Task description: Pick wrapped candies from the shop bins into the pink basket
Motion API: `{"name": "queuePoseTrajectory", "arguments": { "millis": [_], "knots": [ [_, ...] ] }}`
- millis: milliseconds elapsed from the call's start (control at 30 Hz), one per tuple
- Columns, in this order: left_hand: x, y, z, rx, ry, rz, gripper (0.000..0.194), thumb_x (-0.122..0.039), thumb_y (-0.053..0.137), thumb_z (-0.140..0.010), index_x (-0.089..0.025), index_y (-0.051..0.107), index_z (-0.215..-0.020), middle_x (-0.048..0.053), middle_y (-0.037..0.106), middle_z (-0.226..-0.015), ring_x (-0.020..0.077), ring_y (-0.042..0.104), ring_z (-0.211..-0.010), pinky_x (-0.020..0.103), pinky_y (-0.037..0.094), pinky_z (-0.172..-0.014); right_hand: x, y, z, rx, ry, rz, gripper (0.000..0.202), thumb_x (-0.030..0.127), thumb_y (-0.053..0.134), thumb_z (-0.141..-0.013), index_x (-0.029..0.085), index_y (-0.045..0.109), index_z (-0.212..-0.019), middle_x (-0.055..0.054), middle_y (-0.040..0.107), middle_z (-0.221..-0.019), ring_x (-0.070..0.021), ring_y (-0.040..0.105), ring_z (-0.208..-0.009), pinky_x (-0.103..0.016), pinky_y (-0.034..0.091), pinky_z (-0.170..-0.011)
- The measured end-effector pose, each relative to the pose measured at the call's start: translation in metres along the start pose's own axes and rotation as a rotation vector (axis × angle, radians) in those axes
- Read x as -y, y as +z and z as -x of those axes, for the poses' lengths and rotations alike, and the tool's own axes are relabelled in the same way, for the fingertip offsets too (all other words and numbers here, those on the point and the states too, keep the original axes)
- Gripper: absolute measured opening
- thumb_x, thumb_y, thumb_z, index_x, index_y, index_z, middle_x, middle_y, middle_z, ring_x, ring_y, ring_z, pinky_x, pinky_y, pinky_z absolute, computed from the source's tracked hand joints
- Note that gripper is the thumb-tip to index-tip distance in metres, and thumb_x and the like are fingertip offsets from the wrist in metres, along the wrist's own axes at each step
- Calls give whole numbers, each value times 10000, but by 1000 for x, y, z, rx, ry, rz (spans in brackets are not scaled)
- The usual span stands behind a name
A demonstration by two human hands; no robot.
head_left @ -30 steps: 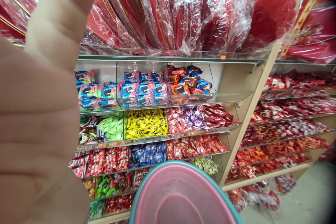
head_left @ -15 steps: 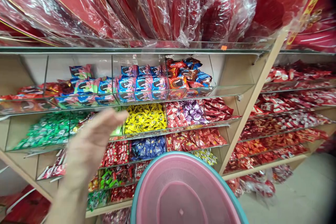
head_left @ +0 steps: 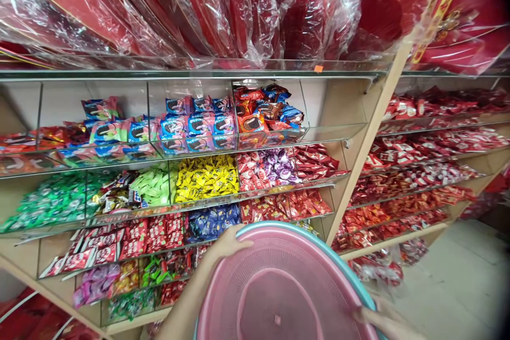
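Note:
In front of me is a round pink plastic basket (head_left: 274,260) with a fine mesh wall, nested inside a teal basin (head_left: 347,266). My left hand (head_left: 229,244) grips the far left of the rim, thumb inside the pink wall and fingers over the outside. On the right side, my right hand (head_left: 380,316) holds the rim too, its thumb reaching inside. The inside of the pink basket holds nothing. Just beyond the rim lie blue-wrapped candies (head_left: 213,223) and red-wrapped candies (head_left: 165,234) in shelf compartments.
Glass-fronted shelves hold yellow (head_left: 207,178), green (head_left: 56,196) and purple-and-red candies, with packaged cookies (head_left: 199,125) above. Plastic-wrapped red items (head_left: 255,10) fill the top shelf. A wooden upright (head_left: 368,143) divides the shelving. Bagged goods (head_left: 378,271) sit low by the tiled floor (head_left: 450,271).
My left hand has come down from in front of the shelves onto the basket rim. My right hand has come into view on the right rim. The view has shifted slightly right.

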State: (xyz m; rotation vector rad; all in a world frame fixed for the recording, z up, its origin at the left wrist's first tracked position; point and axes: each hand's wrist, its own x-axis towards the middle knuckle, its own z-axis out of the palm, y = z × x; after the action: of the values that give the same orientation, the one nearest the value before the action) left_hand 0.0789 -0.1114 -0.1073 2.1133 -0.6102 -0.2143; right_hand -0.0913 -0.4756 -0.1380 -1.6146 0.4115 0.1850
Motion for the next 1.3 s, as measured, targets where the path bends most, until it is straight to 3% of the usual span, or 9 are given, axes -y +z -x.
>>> {"name": "queuePoseTrajectory", "arguments": {
  "millis": [100,233,333,433,700,867,1067,1200,1300],
  "knots": [
    [13,24,5,-80,-152,-52,420,-430,669,-642,-149,652,-953,25,684,-901,198,596,-825,283,450,-781,-4,-9,-16,35,-139,145,531,327,657,-571,147,657,-1071,-99,685,-1042,-300,593,-1037,-369,470,-901],
    [29,56,32,-168,-282,-17,441,-445,646,-655,-154,658,-986,37,690,-927,211,603,-840,291,453,-791,-15,-14,-34,-74,-346,513,715,354,576,-609,155,493,-1291,-110,560,-1270,-299,427,-1252,-387,352,-1035],
    [24,69,48,-214,-326,4,491,-482,627,-671,-145,649,-1028,47,693,-935,213,608,-851,287,454,-791,-20,-12,-35,-117,-352,817,750,325,494,-695,154,314,-1403,-133,422,-1393,-284,370,-1297,-394,361,-1023],
    [14,74,57,-219,-386,-51,499,-517,597,-693,-173,642,-1051,25,697,-917,198,612,-849,271,445,-800,-21,-10,-33,-130,-318,1068,686,243,441,-747,126,292,-1406,-183,391,-1398,-308,408,-1267,-412,413,-952],
    [19,55,54,-233,-399,-160,545,-595,457,-763,-166,654,-1035,46,694,-951,225,620,-896,295,441,-819,-30,6,-58,-147,-430,1004,532,286,332,-829,131,398,-1333,-159,521,-1295,-238,525,-1164,-330,430,-927],
    [29,34,41,-224,-396,-212,570,-626,484,-730,-178,655,-1039,64,690,-978,250,614,-942,300,441,-809,-28,23,-64,-171,-425,907,506,314,313,-839,169,448,-1304,-120,602,-1208,-235,573,-1097,-332,441,-901],
    [50,24,25,-179,-372,-189,530,-609,525,-710,-203,660,-1022,41,694,-965,236,617,-919,294,444,-800,-41,33,-62,-261,-351,847,545,376,328,-823,163,468,-1305,-120,637,-1158,-255,593,-1065,-343,462,-879],
    [57,20,10,-139,-307,-148,509,-533,589,-683,-199,640,-1063,33,694,-954,219,617,-873,284,447,-780,-46,29,-61,-278,-360,789,581,428,327,-822,178,449,-1332,-94,605,-1221,-242,554,-1134,-339,441,-933],
    [48,29,-5,-89,-287,-167,437,-437,604,-688,-191,637,-1047,28,693,-924,197,619,-825,270,441,-756,-36,10,-64,-277,-339,798,617,471,346,-796,153,492,-1305,-103,602,-1221,-262,549,-1139,-346,439,-944]
  ]
}}
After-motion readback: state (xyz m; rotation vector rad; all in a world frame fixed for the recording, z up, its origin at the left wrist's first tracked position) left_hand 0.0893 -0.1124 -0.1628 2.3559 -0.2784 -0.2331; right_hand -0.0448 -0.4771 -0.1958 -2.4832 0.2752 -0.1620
